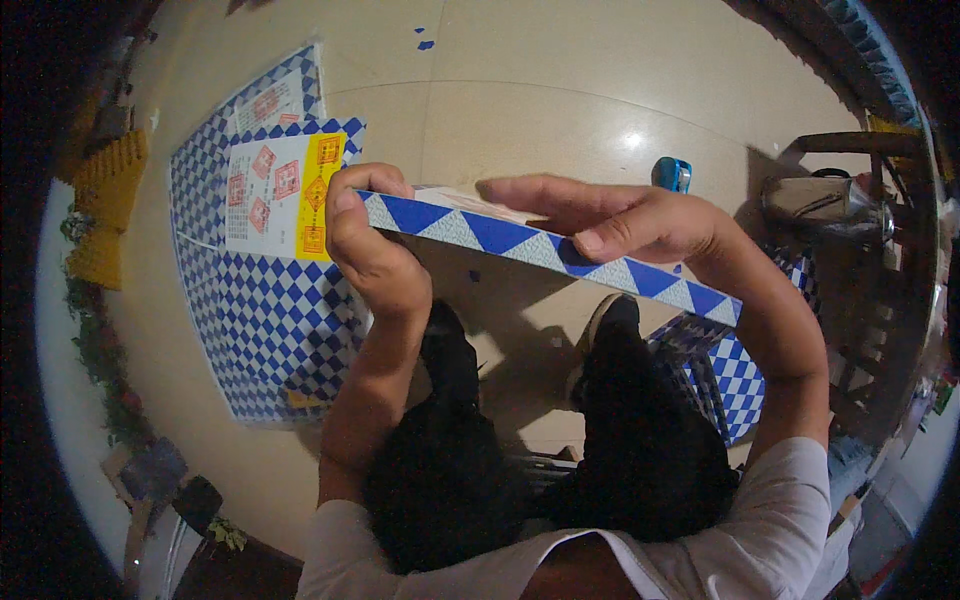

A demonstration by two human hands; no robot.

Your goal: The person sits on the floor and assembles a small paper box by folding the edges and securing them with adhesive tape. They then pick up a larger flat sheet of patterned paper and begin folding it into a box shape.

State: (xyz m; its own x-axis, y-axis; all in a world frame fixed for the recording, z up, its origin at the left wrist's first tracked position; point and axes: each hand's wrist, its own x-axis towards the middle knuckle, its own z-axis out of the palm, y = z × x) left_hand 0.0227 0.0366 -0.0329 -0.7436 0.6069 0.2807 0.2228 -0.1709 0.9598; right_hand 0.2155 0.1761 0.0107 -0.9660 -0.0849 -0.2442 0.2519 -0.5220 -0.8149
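A flat blue-and-white patterned panel (515, 238) is held up edge-on above my lap, tilted down to the right. Its narrow edge faces me, and a sliver of its top shows pale with reddish marks. My left hand (375, 245) grips the left end, fingers wrapped over it. Across the top lies my right hand (620, 215), its fingers stretched out and its thumb against the near edge. The underside is hidden, so I cannot tell whether the panel is solid or hollow.
On the floor at left lie large blue-and-white checkered sheets (290, 340), one bearing a white-and-yellow printed panel (265, 185). A teal roll-shaped object (671, 174) sits at right. More checkered pieces (735, 385) stand by my right leg, near a wooden stand (880, 145) with a metal vessel (820, 205).
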